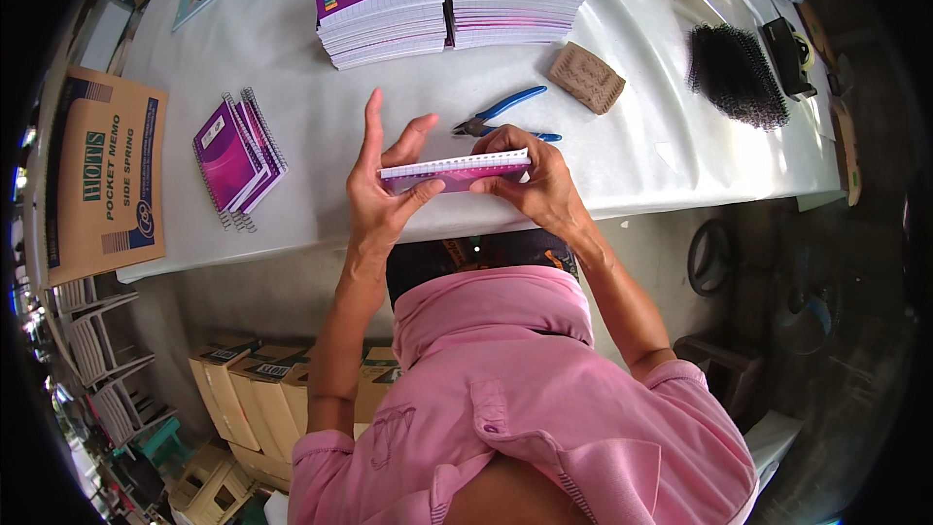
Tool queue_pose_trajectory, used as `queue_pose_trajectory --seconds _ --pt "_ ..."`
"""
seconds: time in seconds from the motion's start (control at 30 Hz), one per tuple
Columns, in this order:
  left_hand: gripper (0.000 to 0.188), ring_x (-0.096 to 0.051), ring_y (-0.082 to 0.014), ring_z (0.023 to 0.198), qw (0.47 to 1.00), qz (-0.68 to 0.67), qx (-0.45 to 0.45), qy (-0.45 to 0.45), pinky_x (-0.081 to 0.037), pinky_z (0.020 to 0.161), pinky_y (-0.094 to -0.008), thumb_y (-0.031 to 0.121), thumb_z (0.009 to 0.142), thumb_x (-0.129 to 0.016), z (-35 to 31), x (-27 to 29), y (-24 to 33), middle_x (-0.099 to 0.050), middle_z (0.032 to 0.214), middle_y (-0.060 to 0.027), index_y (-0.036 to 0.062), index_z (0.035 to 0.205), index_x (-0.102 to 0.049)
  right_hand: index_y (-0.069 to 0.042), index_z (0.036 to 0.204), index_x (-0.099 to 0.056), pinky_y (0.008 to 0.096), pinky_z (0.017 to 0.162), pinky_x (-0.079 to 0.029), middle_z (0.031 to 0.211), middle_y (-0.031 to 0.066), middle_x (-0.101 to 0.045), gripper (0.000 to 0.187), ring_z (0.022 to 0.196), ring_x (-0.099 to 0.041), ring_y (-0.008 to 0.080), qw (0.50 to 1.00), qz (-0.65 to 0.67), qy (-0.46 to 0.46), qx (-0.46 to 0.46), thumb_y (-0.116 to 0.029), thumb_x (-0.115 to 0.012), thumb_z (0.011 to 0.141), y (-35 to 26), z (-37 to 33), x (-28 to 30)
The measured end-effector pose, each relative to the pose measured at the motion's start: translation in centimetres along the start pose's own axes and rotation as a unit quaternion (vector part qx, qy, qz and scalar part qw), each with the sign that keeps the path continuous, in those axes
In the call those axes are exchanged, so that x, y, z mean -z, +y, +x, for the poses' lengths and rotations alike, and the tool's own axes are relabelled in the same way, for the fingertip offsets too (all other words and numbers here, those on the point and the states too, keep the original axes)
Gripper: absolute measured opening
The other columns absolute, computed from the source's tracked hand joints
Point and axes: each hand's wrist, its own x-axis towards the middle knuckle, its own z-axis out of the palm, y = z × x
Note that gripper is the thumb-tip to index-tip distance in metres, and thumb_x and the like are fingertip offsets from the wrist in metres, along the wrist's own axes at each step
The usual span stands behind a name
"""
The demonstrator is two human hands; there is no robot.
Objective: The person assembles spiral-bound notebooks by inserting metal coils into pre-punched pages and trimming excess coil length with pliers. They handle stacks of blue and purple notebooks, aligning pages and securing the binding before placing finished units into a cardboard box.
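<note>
Close to the table's front edge, both hands hold a purple-covered pad of ruled pages [453, 171] with a row of punched holes along its upper edge and no wire in them. My left hand [384, 180] supports its left end with the thumb against the cover, two fingers raised off it. My right hand [530, 180] is closed round the right end, thumb in front and fingers curled behind. Just beyond the pad lie blue-handled cutting pliers [501, 117], partly behind my right hand. A brown, rough-textured block [587, 78] rests further right.
Stacks of unbound purple pads [384, 24] stand at the far middle. Several wire-bound purple notebooks [233, 157] lie left, beside a cardboard carton [107, 175]. A heap of black wire spirals [739, 76] sits right, near a tape dispenser [788, 58]. More cartons [258, 394] stand below the table.
</note>
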Motion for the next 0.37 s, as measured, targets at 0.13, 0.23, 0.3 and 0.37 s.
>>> queue_pose_trajectory --seconds 0.13,0.23,0.3,0.37 --pt "0.105 -0.049 -0.0233 0.130 1.000 0.008 0.004 -0.013 -0.039 0.107 -0.0339 0.009 0.077 -0.082 -0.1 -0.7 -0.7 -0.059 0.130 -0.0209 0.0066 0.155 -0.012 -0.003 0.088 -0.056 0.0289 0.080 -0.047 0.100 0.0057 -0.066 0.030 0.090 -0.059 0.0138 0.996 0.094 -0.002 0.011 -0.007 -0.083 0.074 1.8 -0.2 -1.0" --pt "0.107 -0.048 -0.0232 0.130 0.999 0.025 -0.023 -0.006 -0.040 0.105 -0.0325 0.015 0.076 -0.084 0.3 -1.1 0.6 -0.054 0.136 -0.0212 0.0050 0.155 -0.012 -0.003 0.087 -0.061 0.0290 0.081 -0.048 0.097 0.0061 -0.068 0.026 0.091 -0.060 0.0132 0.995 0.077 0.001 0.062 -0.004 -0.082 0.073 1.5 0.3 -0.8" --pt "0.110 -0.048 -0.0236 0.130 0.997 0.079 -0.021 -0.001 -0.041 0.105 -0.0332 0.024 0.075 -0.084 0.3 -0.5 0.7 -0.047 0.143 -0.0215 0.0036 0.155 -0.011 -0.003 0.089 -0.064 0.0293 0.082 -0.049 0.095 0.0063 -0.068 0.023 0.091 -0.061 0.0138 0.997 0.041 -0.014 0.057 -0.003 -0.081 0.074 1.9 0.8 -0.6" --pt "0.111 -0.048 -0.0238 0.131 0.994 0.102 -0.025 -0.013 -0.041 0.105 -0.0335 0.028 0.075 -0.085 1.2 -0.2 0.7 -0.043 0.146 -0.0217 0.0030 0.154 -0.011 -0.003 0.091 -0.068 0.0297 0.083 -0.050 0.093 0.0066 -0.069 0.021 0.090 -0.062 0.0148 1.000 0.005 -0.015 0.005 -0.002 -0.080 0.074 3.5 1.1 -0.6"
